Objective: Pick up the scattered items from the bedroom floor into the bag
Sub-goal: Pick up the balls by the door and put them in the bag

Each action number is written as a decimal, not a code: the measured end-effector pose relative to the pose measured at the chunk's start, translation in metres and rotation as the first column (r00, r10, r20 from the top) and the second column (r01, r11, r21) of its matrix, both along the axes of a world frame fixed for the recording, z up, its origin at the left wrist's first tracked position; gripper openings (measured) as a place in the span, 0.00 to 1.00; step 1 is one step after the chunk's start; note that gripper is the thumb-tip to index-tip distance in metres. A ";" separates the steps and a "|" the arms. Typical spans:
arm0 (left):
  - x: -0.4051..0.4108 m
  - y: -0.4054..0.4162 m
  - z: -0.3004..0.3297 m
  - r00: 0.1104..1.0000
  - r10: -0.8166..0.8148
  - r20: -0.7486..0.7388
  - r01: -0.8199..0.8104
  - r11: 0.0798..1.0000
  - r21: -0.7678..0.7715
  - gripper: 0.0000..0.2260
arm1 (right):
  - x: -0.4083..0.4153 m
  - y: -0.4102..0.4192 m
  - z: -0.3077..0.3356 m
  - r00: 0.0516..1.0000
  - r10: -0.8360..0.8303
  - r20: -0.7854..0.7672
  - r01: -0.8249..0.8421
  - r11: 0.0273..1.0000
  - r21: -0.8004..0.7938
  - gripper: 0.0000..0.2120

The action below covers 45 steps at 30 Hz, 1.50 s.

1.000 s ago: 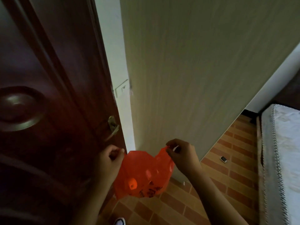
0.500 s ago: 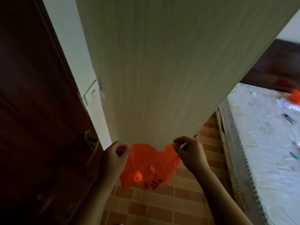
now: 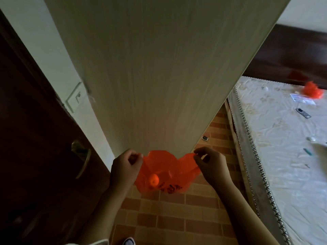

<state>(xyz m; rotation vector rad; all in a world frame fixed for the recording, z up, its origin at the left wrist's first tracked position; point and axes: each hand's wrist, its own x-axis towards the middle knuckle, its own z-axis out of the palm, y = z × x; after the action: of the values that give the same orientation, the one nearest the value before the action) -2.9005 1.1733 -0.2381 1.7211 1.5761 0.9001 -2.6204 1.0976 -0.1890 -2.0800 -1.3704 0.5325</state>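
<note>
Left hand (image 3: 123, 167), right hand (image 3: 210, 167) pinching bag (image 3: 166, 174) rim, mouth spread

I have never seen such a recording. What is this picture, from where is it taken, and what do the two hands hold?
There is no machine here. A person wears a camera on the head; it looks forward and down, so you see their own arms. The left hand and the right hand each pinch one edge of an orange plastic bag, holding it open above the brick-patterned floor. Something small and round shows at the bag's bottom. One small dark item lies on the floor beside the pale wardrobe panel. At right is a bed with several small things on it.
</note>
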 end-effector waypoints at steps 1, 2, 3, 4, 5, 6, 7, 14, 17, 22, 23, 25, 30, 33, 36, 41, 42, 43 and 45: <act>0.005 -0.003 -0.003 1.000 -0.002 -0.013 0.003 1.000 0.009 0.06 | 0.005 -0.002 -0.007 1.000 0.002 -0.009 -0.002 1.000 0.000 0.08; 0.010 -0.004 -0.006 1.000 -0.005 -0.030 0.005 1.000 0.016 0.06 | 0.009 -0.002 -0.014 1.000 0.006 -0.015 -0.006 1.000 -0.001 0.08; 0.014 -0.005 -0.012 0.999 -0.007 -0.041 0.008 1.000 0.019 0.07 | 0.013 -0.003 -0.022 1.000 0.010 -0.019 -0.011 1.000 -0.011 0.08; 0.016 -0.004 -0.020 0.999 -0.008 -0.046 0.008 1.000 0.012 0.07 | 0.015 -0.003 -0.032 1.000 0.017 -0.021 -0.017 1.000 -0.023 0.08; 0.017 -0.002 -0.031 0.999 -0.009 -0.042 0.009 1.000 -0.001 0.07 | 0.017 -0.002 -0.042 0.999 0.025 -0.025 -0.025 0.999 -0.032 0.09; 0.017 0.001 -0.043 0.999 -0.014 -0.035 0.013 1.000 -0.027 0.07 | 0.018 -0.002 -0.052 0.999 0.029 -0.030 -0.030 0.999 -0.039 0.09; 0.016 0.004 -0.057 0.999 -0.020 -0.026 0.018 0.998 -0.060 0.07 | 0.019 -0.001 -0.064 0.999 0.028 -0.033 -0.029 0.998 -0.050 0.09; 0.001 0.028 -0.168 0.999 -0.044 -0.010 0.041 0.970 -0.240 0.08 | 0.015 0.019 -0.161 0.999 0.035 -0.033 -0.040 0.982 -0.186 0.09; 0.002 0.039 -0.214 0.996 -0.085 -0.038 0.069 0.951 -0.300 0.08 | 0.012 0.031 -0.209 0.999 0.014 -0.045 -0.025 0.969 -0.244 0.08; 0.003 0.054 -0.279 0.984 -0.150 -0.099 0.100 0.915 -0.391 0.05 | 0.006 0.046 -0.293 0.997 0.005 -0.082 -0.034 0.934 -0.355 0.09; 0.004 0.059 -0.294 0.983 -0.151 -0.105 0.098 0.913 -0.397 0.06 | 0.006 0.051 -0.310 0.996 0.013 -0.088 -0.044 0.928 -0.369 0.09; 0.006 0.067 -0.324 0.982 -0.147 -0.118 0.086 0.908 -0.410 0.06 | 0.006 0.059 -0.342 0.994 0.012 -0.105 -0.051 0.923 -0.380 0.09; 0.010 0.085 -0.399 0.973 -0.170 -0.155 0.082 0.886 -0.457 0.04 | 0.007 0.078 -0.420 0.993 -0.001 -0.117 -0.046 0.918 -0.394 0.07; 0.007 0.094 -0.445 0.968 -0.170 -0.183 0.069 0.886 -0.459 0.04 | 0.004 0.089 -0.471 0.993 0.020 -0.120 -0.068 0.908 -0.412 0.07; 0.000 0.107 -0.496 0.966 -0.176 -0.190 0.079 0.898 -0.432 0.07 | 0.002 0.102 -0.516 0.993 0.030 -0.118 -0.077 0.905 -0.419 0.07; -0.010 0.124 -0.568 0.965 -0.150 -0.214 0.061 0.927 -0.371 0.06 | -0.001 0.118 -0.586 0.995 0.069 -0.075 -0.092 0.924 -0.370 0.09; -0.010 0.125 -0.580 0.965 -0.144 -0.219 0.058 0.933 -0.356 0.07 | -0.001 0.120 -0.597 0.996 0.070 -0.059 -0.086 0.931 -0.354 0.09; -0.011 0.127 -0.591 0.964 -0.142 -0.225 0.059 0.939 -0.339 0.07 | -0.001 0.122 -0.607 0.996 0.076 -0.041 -0.085 0.937 -0.338 0.08; -0.014 0.130 -0.611 0.962 -0.135 -0.239 0.058 0.952 -0.302 0.09 | -0.001 0.125 -0.627 0.995 0.103 0.009 -0.095 0.943 -0.318 0.08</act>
<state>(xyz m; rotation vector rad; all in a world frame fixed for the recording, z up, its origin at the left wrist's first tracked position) -2.9141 1.3030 -0.8495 1.7326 1.6747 0.3800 -2.6210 1.2221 -0.8160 -2.2843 -1.4902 0.8190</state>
